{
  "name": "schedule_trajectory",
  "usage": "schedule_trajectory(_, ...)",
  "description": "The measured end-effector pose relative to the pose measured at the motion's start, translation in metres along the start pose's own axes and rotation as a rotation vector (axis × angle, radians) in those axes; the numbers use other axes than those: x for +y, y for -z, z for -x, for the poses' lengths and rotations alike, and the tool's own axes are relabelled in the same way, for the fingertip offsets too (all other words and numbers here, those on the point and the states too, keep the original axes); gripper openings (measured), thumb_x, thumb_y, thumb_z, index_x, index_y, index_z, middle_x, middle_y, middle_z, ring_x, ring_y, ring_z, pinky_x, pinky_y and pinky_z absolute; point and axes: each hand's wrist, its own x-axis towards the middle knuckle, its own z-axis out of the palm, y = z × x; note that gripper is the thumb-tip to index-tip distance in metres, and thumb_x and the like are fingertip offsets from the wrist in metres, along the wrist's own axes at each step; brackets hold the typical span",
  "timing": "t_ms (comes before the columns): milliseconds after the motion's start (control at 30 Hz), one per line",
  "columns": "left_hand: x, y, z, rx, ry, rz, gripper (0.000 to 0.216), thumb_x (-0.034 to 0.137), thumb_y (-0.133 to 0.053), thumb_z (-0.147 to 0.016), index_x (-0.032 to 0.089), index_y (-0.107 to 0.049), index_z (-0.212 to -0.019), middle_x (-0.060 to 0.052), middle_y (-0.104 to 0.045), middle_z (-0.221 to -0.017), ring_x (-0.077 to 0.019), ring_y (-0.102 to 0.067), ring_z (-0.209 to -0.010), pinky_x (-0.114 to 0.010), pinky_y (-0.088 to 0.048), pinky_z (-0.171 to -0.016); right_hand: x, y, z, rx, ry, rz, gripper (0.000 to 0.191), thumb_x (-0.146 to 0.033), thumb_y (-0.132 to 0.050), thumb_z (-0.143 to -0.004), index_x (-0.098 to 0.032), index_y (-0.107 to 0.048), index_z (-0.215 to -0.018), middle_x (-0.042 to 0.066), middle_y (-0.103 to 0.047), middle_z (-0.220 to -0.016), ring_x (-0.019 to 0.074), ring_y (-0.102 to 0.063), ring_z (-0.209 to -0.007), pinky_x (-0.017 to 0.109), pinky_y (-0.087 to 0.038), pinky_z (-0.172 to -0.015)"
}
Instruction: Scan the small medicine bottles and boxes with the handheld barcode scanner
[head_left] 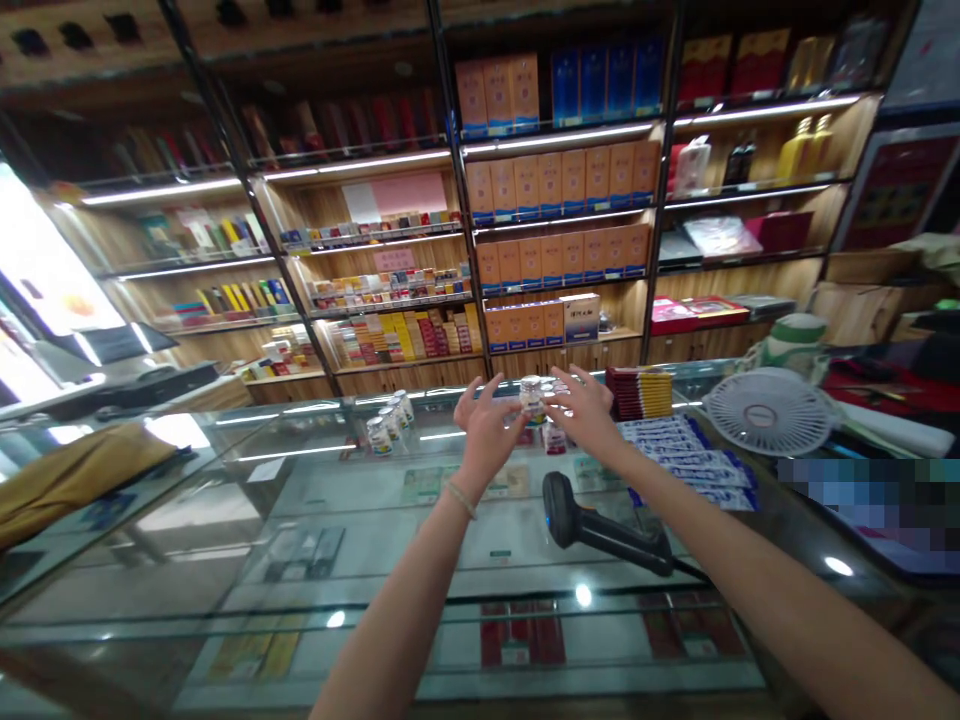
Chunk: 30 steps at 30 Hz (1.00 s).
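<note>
Over the far part of the glass counter [315,500], a small white bottle [532,398] with a coloured label is between my two hands. My left hand [487,425] touches its left side with the thumb side, its other fingers raised and apart. From the right, my right hand [589,412] meets the bottle with its fingertips, its upper fingers also lifted. Just below them stands a similar bottle with a red label [554,437], and more white lids show behind, partly covered by my right hand. A short row of small white bottles [390,424] stands off to the left.
A black barcode scanner [600,530] lies below my hands. To the right are stacked dark red and yellow packs [639,393], blue-and-white packets [682,460], a white fan [771,412] and a green-and-white bottle [795,345]. Boxed goods fill shelves [559,220] behind; brown cloth [82,475] lies left.
</note>
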Motion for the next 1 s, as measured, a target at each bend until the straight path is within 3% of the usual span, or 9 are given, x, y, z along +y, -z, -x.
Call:
schedule_trajectory(200,0.004,-0.03,-0.009,-0.006,0.002,0.024,0.017,0.042,-0.07,-0.086,0.029,-0.079,-0.091,-0.003,-0.055,-0.147,-0.0335,-0.034,-0.144,-0.058,-0.03,-0.119,0.024,0.005,-0.002,0.004,-0.013,-0.012,0.02,-0.039,-0.061,-0.093,-0.031,-0.079,-0.095,0.003,-0.054,-0.15,0.0321,-0.036,-0.142,0.057,-0.027,-0.108)
schedule_trajectory(400,0.0,-0.045,-0.003,-0.029,0.019,0.033,0.019,0.043,-0.068,-0.088,0.027,-0.079,-0.091,-0.005,-0.056,-0.146,-0.0326,-0.039,-0.142,-0.058,-0.031,-0.118,0.036,0.001,0.002,-0.031,-0.005,-0.022,0.02,-0.041,-0.061,-0.091,-0.03,-0.079,-0.094,0.004,-0.054,-0.149,0.0321,-0.035,-0.143,0.057,-0.028,-0.108)
schedule_trajectory(700,-0.007,-0.05,0.012,-0.069,0.042,0.157,0.011,0.036,-0.072,-0.086,0.028,-0.08,-0.089,-0.004,-0.057,-0.144,-0.0317,-0.038,-0.141,-0.056,-0.033,-0.118,0.048,-0.016,0.019,-0.053,0.024,-0.062,0.024,-0.045,-0.059,-0.092,-0.029,-0.076,-0.097,0.005,-0.055,-0.148,0.0341,-0.037,-0.141,0.058,-0.031,-0.109)
schedule_trajectory(900,-0.002,-0.045,0.016,-0.12,0.021,0.149,0.008,0.033,-0.075,-0.083,0.03,-0.08,-0.088,-0.003,-0.058,-0.142,-0.0331,-0.037,-0.14,-0.058,-0.031,-0.118,0.055,-0.011,0.025,-0.085,0.061,-0.095,0.035,-0.049,-0.062,-0.09,-0.03,-0.07,-0.118,0.008,-0.048,-0.154,0.0341,-0.034,-0.144,0.06,-0.031,-0.112)
schedule_trajectory(1000,0.001,-0.043,0.017,-0.157,0.003,0.143,0.008,0.034,-0.074,-0.084,0.03,-0.08,-0.087,-0.003,-0.059,-0.141,-0.0324,-0.038,-0.139,-0.057,-0.031,-0.118,0.057,-0.008,0.026,-0.121,0.079,-0.15,0.033,-0.047,-0.063,-0.089,-0.028,-0.071,-0.115,0.008,-0.047,-0.154,0.0335,-0.034,-0.144,0.06,-0.032,-0.112)
